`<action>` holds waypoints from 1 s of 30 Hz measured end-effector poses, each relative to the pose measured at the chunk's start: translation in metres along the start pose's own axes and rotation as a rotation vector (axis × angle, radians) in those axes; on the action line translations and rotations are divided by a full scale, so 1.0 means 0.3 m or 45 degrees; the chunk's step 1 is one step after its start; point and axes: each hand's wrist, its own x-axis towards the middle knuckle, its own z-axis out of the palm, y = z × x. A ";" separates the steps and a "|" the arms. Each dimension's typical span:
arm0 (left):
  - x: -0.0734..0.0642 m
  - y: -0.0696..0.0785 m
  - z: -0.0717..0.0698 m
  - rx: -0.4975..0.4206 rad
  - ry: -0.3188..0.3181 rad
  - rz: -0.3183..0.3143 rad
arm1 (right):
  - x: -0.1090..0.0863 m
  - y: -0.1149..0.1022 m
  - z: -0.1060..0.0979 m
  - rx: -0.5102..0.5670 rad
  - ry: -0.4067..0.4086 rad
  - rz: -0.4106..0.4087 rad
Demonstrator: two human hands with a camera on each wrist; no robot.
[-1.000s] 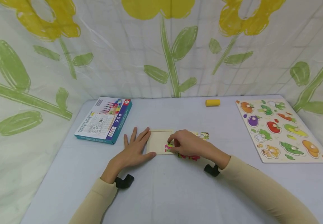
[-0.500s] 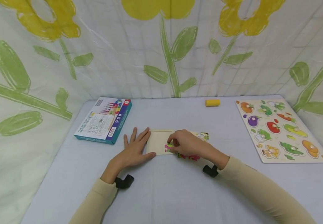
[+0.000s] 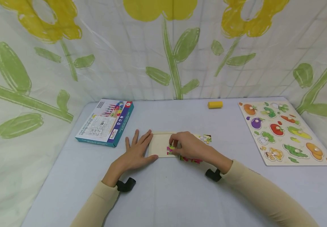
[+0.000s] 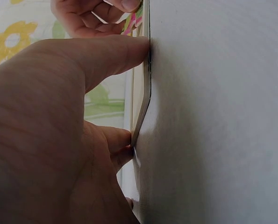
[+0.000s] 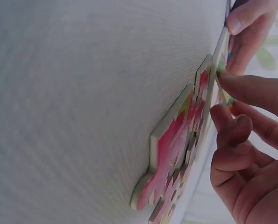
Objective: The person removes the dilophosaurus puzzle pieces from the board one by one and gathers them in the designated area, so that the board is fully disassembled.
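My left hand (image 3: 135,154) lies spread on the table, its thumb and fingers touching the left side of a shallow wooden puzzle tray (image 3: 160,143). In the left wrist view the thumb (image 4: 115,53) presses against the tray's edge. My right hand (image 3: 190,145) is over the tray's right side and pinches a pink and green jigsaw piece (image 3: 169,150) at the lower right corner. Its fingers partly cover that piece. Several loose jigsaw pieces (image 5: 169,144), pink and red, lie beside the tray under the right hand; another piece (image 3: 207,138) shows behind the wrist.
A flat teal and white box (image 3: 103,123) lies at the back left. Toward the back stands a yellow cylinder (image 3: 215,104) on its side. On the right is a vegetable peg puzzle board (image 3: 285,134). A flower-printed curtain (image 3: 118,63) hangs behind the table.
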 end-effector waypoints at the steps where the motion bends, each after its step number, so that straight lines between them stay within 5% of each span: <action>1: 0.000 0.000 0.000 -0.001 0.000 0.000 | -0.001 0.000 -0.001 0.011 0.001 -0.003; 16: -0.003 0.008 -0.005 -0.003 0.000 -0.006 | -0.008 0.008 0.004 0.124 0.015 -0.025; 30: -0.003 0.003 -0.005 -0.010 -0.006 -0.008 | -0.070 0.034 -0.035 0.243 0.037 0.089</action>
